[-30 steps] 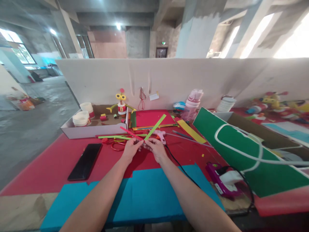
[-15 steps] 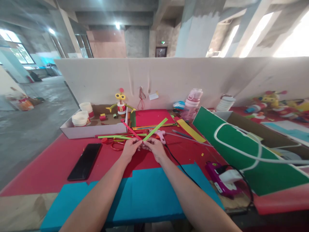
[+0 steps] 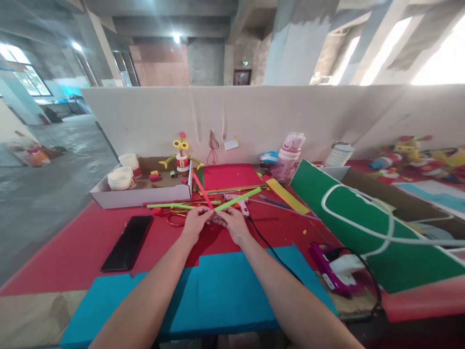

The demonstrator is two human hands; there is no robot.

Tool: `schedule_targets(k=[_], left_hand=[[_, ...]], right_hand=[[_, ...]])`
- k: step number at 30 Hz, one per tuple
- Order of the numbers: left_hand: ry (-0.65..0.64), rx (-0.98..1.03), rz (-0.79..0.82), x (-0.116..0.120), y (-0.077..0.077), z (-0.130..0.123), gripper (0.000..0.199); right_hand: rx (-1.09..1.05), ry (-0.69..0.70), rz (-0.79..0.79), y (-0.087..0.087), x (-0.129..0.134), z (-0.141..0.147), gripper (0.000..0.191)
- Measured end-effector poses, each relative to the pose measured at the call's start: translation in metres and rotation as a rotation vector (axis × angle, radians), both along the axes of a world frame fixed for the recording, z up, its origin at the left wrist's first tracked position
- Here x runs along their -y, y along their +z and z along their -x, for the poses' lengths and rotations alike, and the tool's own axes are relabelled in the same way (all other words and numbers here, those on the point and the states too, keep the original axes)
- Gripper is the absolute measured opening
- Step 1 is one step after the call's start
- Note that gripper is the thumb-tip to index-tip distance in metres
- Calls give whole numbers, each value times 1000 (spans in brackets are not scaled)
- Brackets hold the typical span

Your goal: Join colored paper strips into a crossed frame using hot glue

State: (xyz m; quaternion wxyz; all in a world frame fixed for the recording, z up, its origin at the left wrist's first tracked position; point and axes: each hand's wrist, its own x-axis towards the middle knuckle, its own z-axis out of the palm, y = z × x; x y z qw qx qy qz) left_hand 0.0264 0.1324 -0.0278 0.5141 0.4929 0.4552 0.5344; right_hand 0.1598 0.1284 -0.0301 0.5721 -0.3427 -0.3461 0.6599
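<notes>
Two paper strips meet at their near ends between my hands, forming a V. The red paper strip [image 3: 202,190] leans up and left from the fingers of my left hand [image 3: 196,224], which is closed on it. From my right hand [image 3: 231,222], also closed, the green paper strip [image 3: 240,198] points up and right. Fingertips of both hands come together and hide the joint. Just behind the right hand lies a pink glue gun [image 3: 242,207] with a black cord. Red-handled scissors [image 3: 175,220] rest left of the left hand, partly covered by it.
A black phone [image 3: 127,243] lies at left. Blue sheets [image 3: 232,291] cover the near edge. Behind stand a cardboard box [image 3: 145,196] with paper cups [image 3: 119,178] and a cup figure [image 3: 182,162]. At right are a purple power strip [image 3: 334,271] and a green board [image 3: 356,232].
The red strip has swung more upright, its far end shifting right. The green strip has tipped lower toward the right. Both hands stay almost in place.
</notes>
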Motion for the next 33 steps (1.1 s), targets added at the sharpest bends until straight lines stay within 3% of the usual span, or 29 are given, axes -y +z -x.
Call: schedule_targets(k=[7, 21, 26, 33], left_hand=[[-23, 15, 11, 1, 2, 2, 23], [-35, 19, -7, 0, -4, 2, 23], [-39, 37, -7, 1, -3, 2, 23], [-142, 71, -22, 7, 5, -3, 28]], right_hand=[[-101, 57, 29, -4, -4, -6, 34], [31, 53, 7, 1, 1, -4, 34], [70, -5, -23, -3, -1, -2, 32], [14, -152, -16, -4, -5, -1, 32]])
